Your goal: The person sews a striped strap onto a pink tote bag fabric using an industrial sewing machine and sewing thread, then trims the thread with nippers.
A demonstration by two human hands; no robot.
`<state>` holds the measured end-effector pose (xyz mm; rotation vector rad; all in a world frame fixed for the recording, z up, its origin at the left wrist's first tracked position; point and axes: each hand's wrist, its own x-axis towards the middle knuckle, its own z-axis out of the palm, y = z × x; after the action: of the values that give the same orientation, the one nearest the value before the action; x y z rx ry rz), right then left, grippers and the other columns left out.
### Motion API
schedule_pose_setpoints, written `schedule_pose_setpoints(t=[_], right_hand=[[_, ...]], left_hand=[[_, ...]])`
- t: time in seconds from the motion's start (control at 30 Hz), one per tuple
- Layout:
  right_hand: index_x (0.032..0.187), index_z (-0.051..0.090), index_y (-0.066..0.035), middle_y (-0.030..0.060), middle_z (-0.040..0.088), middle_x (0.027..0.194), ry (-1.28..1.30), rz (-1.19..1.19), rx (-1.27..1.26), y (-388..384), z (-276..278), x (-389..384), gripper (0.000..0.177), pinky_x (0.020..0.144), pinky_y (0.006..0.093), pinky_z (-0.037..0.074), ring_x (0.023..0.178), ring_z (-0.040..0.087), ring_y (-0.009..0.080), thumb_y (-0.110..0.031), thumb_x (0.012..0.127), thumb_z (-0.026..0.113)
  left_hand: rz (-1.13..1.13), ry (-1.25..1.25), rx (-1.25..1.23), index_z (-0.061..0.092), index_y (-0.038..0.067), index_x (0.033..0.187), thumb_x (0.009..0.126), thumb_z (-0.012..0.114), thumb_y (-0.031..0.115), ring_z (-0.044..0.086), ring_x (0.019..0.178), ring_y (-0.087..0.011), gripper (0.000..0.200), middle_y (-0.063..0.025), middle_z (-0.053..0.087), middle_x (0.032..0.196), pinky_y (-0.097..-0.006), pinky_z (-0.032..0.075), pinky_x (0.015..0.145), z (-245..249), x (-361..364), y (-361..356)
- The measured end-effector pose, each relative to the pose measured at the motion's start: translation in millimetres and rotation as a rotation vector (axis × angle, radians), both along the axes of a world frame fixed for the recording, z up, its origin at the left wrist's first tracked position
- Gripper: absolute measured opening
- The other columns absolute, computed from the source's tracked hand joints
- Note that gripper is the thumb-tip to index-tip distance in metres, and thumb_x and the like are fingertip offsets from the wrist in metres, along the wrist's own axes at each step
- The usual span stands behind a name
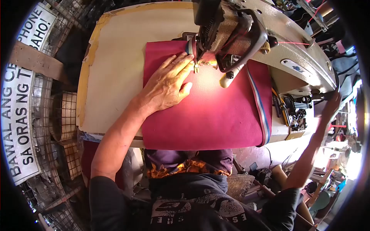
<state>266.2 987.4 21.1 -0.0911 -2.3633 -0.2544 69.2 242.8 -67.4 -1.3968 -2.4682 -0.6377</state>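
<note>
My left hand [169, 82] lies flat on a maroon piece of fabric [204, 123], palm down with the fingers stretched out. Its fingertips reach close beside the presser foot [196, 68] of a sewing machine [277, 34], where a lamp lights the cloth. A blue, white and grey striped band [259, 102] runs down the fabric's right side, and a similar band [188, 48] shows at the far edge by my fingertips. My right hand [332, 103] is raised at the machine's right end; its fingers are not clear there.
Pale table top [115, 77] with a worn, taped left edge. Small tools and metal parts [296, 111] lie under the machine arm at right. A wire grille with a lettered sign [19, 127] stands at left. Clutter [320, 184] fills the lower right.
</note>
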Motion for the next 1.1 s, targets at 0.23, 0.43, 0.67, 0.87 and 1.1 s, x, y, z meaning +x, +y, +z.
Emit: schedule_pose_setpoints(t=[0.23,0.43,0.67,0.87,1.1], right_hand=[[0.157,0.03,-0.002,0.0166,0.038,0.156,0.18,0.158,-0.914,-160.5,-25.8,12.9,0.057,0.12,0.0491,0.036,0.142,0.044,0.0312,-0.037,0.112,0.036],[0.135,0.06,0.002,0.0157,0.068,0.124,0.156,-0.263,-0.918,-230.3,-79.4,119.1,0.041,0.099,0.0374,0.048,0.114,0.062,0.0236,-0.025,0.108,0.048],[0.147,0.044,0.004,0.018,0.054,0.147,-0.301,-0.11,-1.761,-415.4,-192.1,169.4,0.068,0.111,0.0398,0.042,0.135,0.052,0.0263,-0.029,0.095,0.072],[0.13,0.062,0.0,0.0033,0.069,0.124,-0.11,0.191,-1.891,-454.1,-198.4,127.0,0.045,0.107,0.0367,0.043,0.117,0.062,0.0187,-0.005,0.085,0.07],[0.13,0.06,0.003,0.0085,0.07,0.111,0.165,0.349,-2.119,-458.5,-79.6,153.8,0.041,0.077,0.0271,0.053,0.09,0.067,0.014,-0.001,0.09,0.068]], left_hand=[[-0.003,0.015,-0.025,0.053,-0.009,0.134,0.09,0.063,0.018,0.047,0.139,-0.0372,0.052,-0.0252,0.053,0.144,-0.0481,0.033,0.122,0.1,-0.8,3.0],[-0.004,-0.037,-0.017,0.051,-0.006,0.142,0.092,0.064,0.016,0.04,0.145,-0.0383,0.056,-0.025,0.048,0.15,-0.049,0.029,0.124,1.8,0.3,-1.8],[-0.03,-0.028,-0.012,0.048,-0.006,0.143,0.092,0.063,0.02,0.044,0.141,-0.0409,0.059,-0.0264,0.049,0.148,-0.0486,0.032,0.122,6.1,0.6,0.0],[-0.044,-0.147,0.156,0.055,-0.006,0.135,0.095,0.057,0.009,0.055,0.127,-0.0393,0.042,-0.0226,0.055,0.142,-0.0502,0.042,0.11,-4.1,-22.1,1.3],[0.223,-0.216,-0.193,0.059,0.001,0.134,0.089,0.071,0.022,0.057,0.12,-0.0383,0.051,-0.0209,0.063,0.124,-0.048,0.046,0.104,18.9,-75.1,27.6]])
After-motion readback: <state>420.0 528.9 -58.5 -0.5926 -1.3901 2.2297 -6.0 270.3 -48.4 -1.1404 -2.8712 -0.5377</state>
